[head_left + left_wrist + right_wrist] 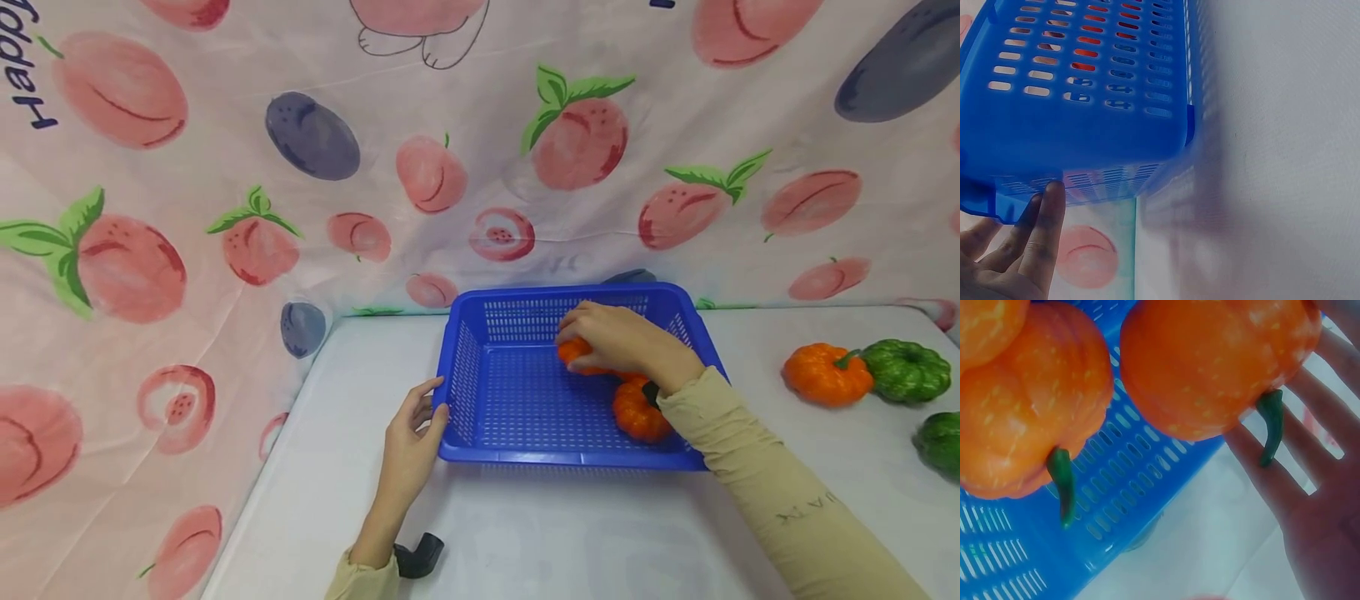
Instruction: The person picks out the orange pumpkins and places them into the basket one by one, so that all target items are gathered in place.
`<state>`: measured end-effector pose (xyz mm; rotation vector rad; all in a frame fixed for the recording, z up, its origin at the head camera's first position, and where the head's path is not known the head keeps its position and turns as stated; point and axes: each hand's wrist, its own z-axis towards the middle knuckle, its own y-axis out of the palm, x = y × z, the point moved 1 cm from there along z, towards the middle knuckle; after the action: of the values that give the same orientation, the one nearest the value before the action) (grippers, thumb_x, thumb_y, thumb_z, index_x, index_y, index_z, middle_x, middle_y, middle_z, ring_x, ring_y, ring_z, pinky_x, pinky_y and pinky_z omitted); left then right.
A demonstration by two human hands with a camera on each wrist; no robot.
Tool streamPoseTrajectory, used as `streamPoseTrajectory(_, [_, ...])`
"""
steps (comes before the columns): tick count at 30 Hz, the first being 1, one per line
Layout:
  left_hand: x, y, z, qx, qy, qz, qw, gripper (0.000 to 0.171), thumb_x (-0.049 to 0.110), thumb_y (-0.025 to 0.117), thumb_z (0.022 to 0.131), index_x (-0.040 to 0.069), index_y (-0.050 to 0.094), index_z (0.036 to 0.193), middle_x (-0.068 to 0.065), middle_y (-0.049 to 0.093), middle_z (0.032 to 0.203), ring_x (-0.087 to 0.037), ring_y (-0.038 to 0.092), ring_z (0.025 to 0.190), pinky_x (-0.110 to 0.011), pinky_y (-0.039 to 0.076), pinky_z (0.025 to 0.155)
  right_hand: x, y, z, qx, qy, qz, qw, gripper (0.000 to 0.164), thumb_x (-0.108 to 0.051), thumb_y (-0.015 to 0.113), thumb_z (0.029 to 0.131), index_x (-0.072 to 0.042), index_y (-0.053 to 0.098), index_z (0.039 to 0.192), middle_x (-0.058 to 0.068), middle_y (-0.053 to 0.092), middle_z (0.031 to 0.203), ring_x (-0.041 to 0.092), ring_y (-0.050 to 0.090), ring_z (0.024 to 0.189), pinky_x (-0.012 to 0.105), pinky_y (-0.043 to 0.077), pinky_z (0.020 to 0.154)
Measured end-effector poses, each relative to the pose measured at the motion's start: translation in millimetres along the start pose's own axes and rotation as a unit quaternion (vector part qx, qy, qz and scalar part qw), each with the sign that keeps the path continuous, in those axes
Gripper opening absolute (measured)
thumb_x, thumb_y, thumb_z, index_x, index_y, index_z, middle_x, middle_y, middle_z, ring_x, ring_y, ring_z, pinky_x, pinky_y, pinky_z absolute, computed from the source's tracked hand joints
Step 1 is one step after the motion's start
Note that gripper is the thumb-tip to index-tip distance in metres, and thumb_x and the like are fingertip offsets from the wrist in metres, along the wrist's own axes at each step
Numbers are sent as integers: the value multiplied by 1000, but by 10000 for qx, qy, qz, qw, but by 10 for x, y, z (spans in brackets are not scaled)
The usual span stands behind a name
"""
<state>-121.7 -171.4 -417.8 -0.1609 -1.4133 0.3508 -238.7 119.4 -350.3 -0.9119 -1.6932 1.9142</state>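
A blue plastic basket (517, 457) with slotted walls stands at the back of the white table. Inside it, my right hand (618, 337) grips a small orange pumpkin (573, 352), fingers curled over its far side and thumb on the near side. The right wrist view shows this pumpkin's green stem (1271, 425) beside the spread fingers. Another orange pumpkin (639, 412) lies in the basket's near right part, and a third (985, 328) shows partly behind it. At the basket's left end, my left hand (412, 437) holds the rim, some fingers hidden below it.
On the table to the right lie an orange pumpkin (827, 375), a green pumpkin (906, 371) and a dark green one (941, 446) cut by the frame edge. A fruit-print cloth (465, 100) hangs behind and left of the table.
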Motion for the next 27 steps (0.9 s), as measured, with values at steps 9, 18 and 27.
streamPoseTrajectory(9, [4, 0, -5, -13, -23, 83, 10000, 38, 10, 59, 100, 17, 56, 137, -12, 68, 113, -24, 68, 104, -21, 57, 79, -13, 52, 80, -137, -62, -142, 9998, 29, -26, 80, 85, -9, 76, 108, 11, 68, 117, 30, 58, 112, 46, 53, 96])
streamPoseTrajectory(18, [10, 0, -12, -5, -54, 115, 9999, 38, 11, 59, 100, 16, 56, 137, -12, 67, 114, -24, 68, 106, -24, 57, 81, 18, 105, 129, -174, -28, -175, 9997, 28, -25, 81, 83, -10, 76, 106, 8, 70, 113, 27, 59, 105, 44, 54, 93])
streamPoseTrajectory(27, [7, 2, -8, -8, -52, 123, 9999, 38, 11, 59, 100, 17, 56, 137, -12, 67, 114, -24, 68, 105, -23, 57, 81, 41, 147, 171, -267, -36, -66, 9996, 34, -26, 81, 83, -7, 74, 110, 9, 71, 111, 28, 58, 102, 44, 54, 93])
